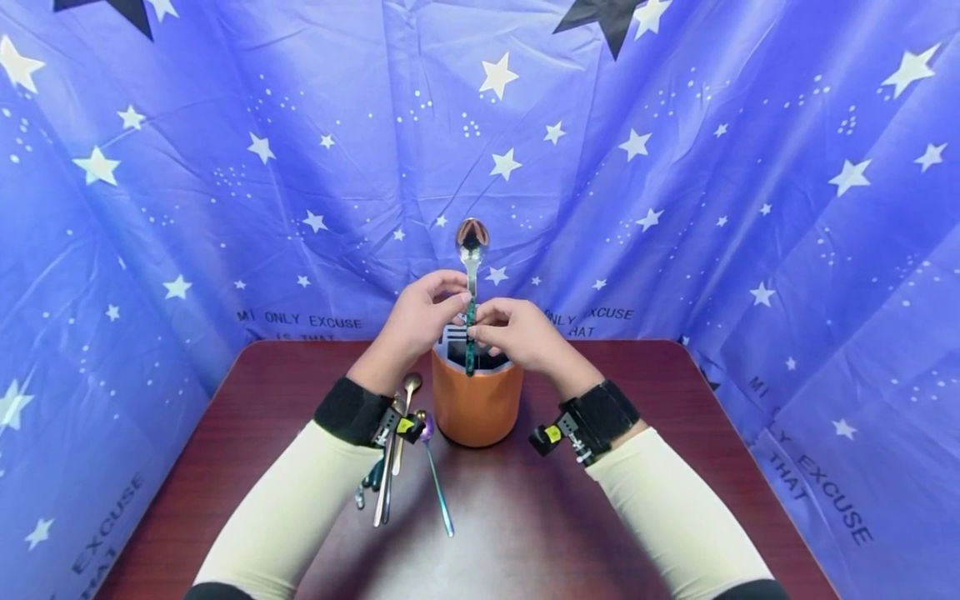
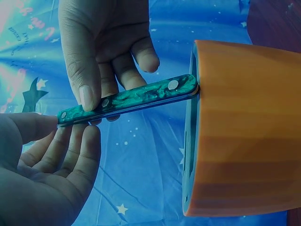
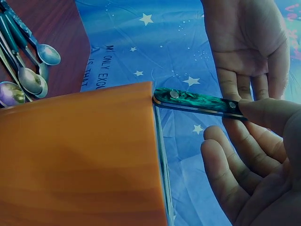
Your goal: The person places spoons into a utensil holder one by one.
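Observation:
I see a spoon held upright over an orange utensil holder [image 1: 477,404], its shiny bowl [image 1: 472,237] on top and its green marbled handle [image 1: 470,337] pointing down. The handle [image 2: 141,96] meets the holder's rim [image 2: 194,89] at its lower end. My right hand [image 1: 517,333] pinches the handle, thumb [image 2: 84,89] on one face and fingers behind it. My left hand [image 1: 420,321] lies with its palm [image 3: 249,42] open and its fingers fairly straight. Its thumb [image 2: 33,125] and fingertips touch the handle's upper end. The holder [image 3: 80,155] fills the lower left of the right wrist view.
Several loose spoons [image 1: 401,454] lie on the dark red table [image 1: 525,533] left of the holder, under my left forearm; they also show in the right wrist view [image 3: 28,70]. A blue star-printed cloth [image 1: 675,167] walls in the table at the back and both sides.

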{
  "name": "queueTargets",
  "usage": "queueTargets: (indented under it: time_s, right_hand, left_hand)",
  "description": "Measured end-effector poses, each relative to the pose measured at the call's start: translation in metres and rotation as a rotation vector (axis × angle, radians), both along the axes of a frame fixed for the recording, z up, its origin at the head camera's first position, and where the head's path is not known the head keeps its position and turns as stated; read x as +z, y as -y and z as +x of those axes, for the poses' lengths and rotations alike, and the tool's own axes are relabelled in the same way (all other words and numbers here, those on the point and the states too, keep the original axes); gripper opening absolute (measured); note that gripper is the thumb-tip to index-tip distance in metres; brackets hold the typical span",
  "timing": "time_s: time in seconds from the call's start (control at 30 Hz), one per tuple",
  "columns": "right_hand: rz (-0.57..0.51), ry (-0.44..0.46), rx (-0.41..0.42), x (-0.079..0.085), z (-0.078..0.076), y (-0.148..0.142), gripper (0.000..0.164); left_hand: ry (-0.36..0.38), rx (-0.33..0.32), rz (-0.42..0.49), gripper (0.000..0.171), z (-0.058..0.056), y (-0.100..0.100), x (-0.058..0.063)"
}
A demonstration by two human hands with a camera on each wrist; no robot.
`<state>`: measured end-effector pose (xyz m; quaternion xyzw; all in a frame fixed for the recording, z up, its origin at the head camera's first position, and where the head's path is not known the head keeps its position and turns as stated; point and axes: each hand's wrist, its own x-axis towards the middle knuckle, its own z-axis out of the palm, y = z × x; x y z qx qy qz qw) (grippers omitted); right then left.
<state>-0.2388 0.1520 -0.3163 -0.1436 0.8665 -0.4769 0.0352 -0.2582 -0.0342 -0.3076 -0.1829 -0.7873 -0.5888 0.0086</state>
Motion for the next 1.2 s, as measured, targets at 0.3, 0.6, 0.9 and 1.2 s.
queueTargets:
  time_s: [0.3,0.6,0.9,1.2]
  right_hand:
    - [0.009,-0.015,-0.007,0.001,-0.004,0.000,0.016]
    - [-0.006,-0.023,-0.024,-0.001,-0.006,0.003,0.019]
    - [-0.017,-0.009,-0.040,-0.004,-0.009,0.004,0.021]
    - [0.027,0.003,-0.058,-0.011,-0.009,0.007,0.022]
  left_hand:
    - [-0.008,0.014,0.033,0.030,-0.002,-0.001,0.000]
    - [-0.023,0.030,0.040,0.029,-0.004,0.000,-0.002]
    - [-0.005,0.043,0.040,0.030,-0.005,0.001,-0.004]
    - [-0.024,0.057,-0.047,0.027,-0.006,0.002,-0.011]
